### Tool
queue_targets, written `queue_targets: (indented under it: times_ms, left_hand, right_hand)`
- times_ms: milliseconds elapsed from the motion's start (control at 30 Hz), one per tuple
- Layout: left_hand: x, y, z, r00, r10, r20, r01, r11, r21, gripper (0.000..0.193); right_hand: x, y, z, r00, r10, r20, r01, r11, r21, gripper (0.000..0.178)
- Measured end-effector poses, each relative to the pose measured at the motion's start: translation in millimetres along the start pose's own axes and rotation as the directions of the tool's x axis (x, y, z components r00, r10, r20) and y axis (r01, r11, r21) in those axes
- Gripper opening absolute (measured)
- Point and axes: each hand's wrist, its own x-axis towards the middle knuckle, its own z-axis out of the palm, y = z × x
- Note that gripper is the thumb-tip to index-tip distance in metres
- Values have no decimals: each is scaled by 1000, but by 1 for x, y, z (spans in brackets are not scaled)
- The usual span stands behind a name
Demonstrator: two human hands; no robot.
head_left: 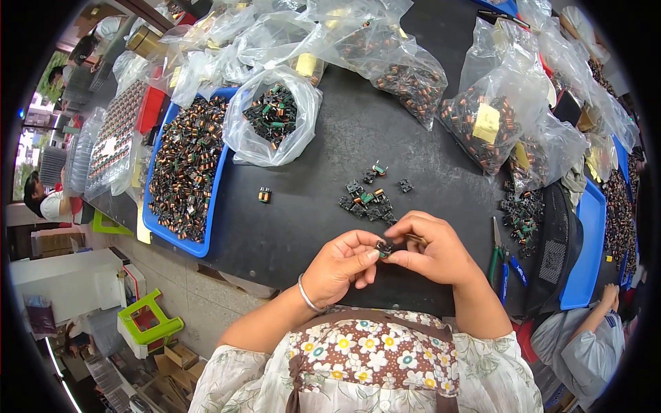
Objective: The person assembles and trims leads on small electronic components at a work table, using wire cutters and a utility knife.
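Note:
Between my two hands, close to the table's near edge, is a small black-and-green coil component (pixel 383 249). The fingertips of my left hand (pixel 348 260) pinch it from the left. My right hand (pixel 428 249) has thumb and fingers closed on its other side. Just beyond my hands lies a loose pile of similar black, green and copper coil components (pixel 368 199). One single copper-wound coil (pixel 264 195) rests by itself further left. Part of the held piece is hidden by my fingers.
On the left stand a blue tray of copper coils (pixel 186 175) and an open plastic bag of components (pixel 272 117). Filled bags (pixel 482 127) lie along the far side. Pliers (pixel 496 251) and blue-handled tools (pixel 505 281) sit at right, near another blue tray (pixel 585 244) and a co-worker's arm (pixel 597 316).

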Motion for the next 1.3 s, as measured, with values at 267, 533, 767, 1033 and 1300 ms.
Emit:
queue_targets:
  times_ms: [267,533,767,1033,1300]
  left_hand:
    - [-1,-2,0,999,8,-35,-9,1000,-17,18]
    - [-2,-2,4,999,-1,-50,-1,999,-43,19]
    - [-2,-2,2,999,-26,-38,25,999,-31,19]
    - [-2,-5,0,999,-43,-21,42,997,-62,20]
    - [-4,-2,0,1000,14,-28,-16,998,-69,19]
  right_hand:
    - [0,1,8,997,-16,-77,17,1000,13,20]
    - [-1,1,7,995,-58,-86,53,997,-62,19]
    - [-1,2,8,990,-88,-110,80,994,-79,19]
    - [-2,2,10,982,-138,-129,118,982,-148,19]
    - [-1,-1,7,993,-75,-88,75,997,-4,18]
